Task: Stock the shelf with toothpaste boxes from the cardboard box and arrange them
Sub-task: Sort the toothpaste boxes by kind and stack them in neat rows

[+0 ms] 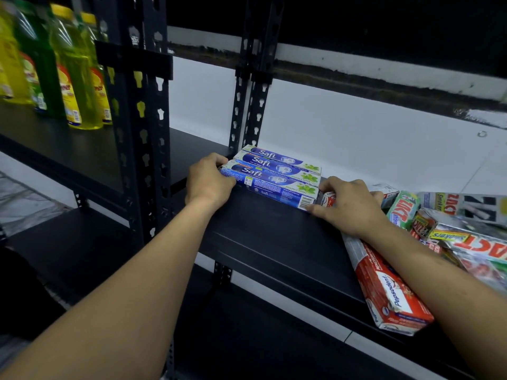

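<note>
Three blue and white Safi toothpaste boxes (274, 174) lie side by side at the back left of the black shelf (263, 237), against the upright. My left hand (210, 181) grips their left ends. My right hand (348, 205) presses on the right end of the front Safi box, fingers curled over it. A red Pepsodent box (389, 292) lies under my right forearm near the shelf's front edge. The cardboard box is not in view.
A loose heap of Zact toothpaste boxes (461, 231) fills the shelf's right side. Yellow and green detergent bottles (71, 72) stand on the neighbouring shelf at upper left. Black slotted uprights (145, 111) divide the two bays. A lower shelf (247, 338) sits below.
</note>
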A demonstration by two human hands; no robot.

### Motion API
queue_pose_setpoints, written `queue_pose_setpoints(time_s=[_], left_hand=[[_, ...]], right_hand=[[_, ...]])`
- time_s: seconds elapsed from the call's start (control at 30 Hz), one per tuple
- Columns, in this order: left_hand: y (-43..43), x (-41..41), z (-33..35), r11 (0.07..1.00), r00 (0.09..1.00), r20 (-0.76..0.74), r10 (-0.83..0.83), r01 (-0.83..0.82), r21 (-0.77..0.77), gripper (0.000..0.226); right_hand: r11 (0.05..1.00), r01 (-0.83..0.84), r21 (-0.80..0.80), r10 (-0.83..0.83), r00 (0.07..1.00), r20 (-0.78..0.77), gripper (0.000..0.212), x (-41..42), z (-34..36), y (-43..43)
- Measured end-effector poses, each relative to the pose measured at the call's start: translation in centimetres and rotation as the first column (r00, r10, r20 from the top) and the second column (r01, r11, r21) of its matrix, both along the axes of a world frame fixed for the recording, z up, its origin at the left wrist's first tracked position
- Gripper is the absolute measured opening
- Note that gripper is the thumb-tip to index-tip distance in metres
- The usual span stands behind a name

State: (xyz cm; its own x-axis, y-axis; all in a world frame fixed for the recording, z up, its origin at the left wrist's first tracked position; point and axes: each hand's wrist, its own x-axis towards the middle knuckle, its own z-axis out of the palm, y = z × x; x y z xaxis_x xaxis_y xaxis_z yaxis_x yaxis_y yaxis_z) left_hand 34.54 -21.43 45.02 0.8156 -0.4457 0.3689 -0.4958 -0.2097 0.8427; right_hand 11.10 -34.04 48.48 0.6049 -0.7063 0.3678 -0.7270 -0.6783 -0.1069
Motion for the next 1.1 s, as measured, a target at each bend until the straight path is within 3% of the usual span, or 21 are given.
queue_pose_setpoints(time_s=[0.53,0.8,0.93,1.1], left_hand=[[0.0,0.0,0.1,1.000,1.000,0.021,-0.023,0.023,-0.019,0.033],[0.3,-1.4,0.7,0.979,0.944,0.325,-0.050,-0.019,0.204,0.046],[0.5,-2.4,0.8,0.959,0.862,0.491,-0.131,-0.017,0.285,0.047],[0.7,-3.9,1.3,0.913,0.710,0.626,-0.321,0.057,0.403,0.047]], right_hand=[[0.999,-0.001,0.038,0.001,1.000,0.010,0.047,-0.1,0.3,0.2],[0.985,-0.126,0.121,0.114,0.988,0.100,0.043,-2.1,2.0,1.4],[0.983,-0.157,0.095,0.146,0.982,0.118,0.037,-5.2,3.1,2.4],[0.995,-0.067,0.068,0.063,0.996,0.065,0.040,-10.8,4.8,3.3]])
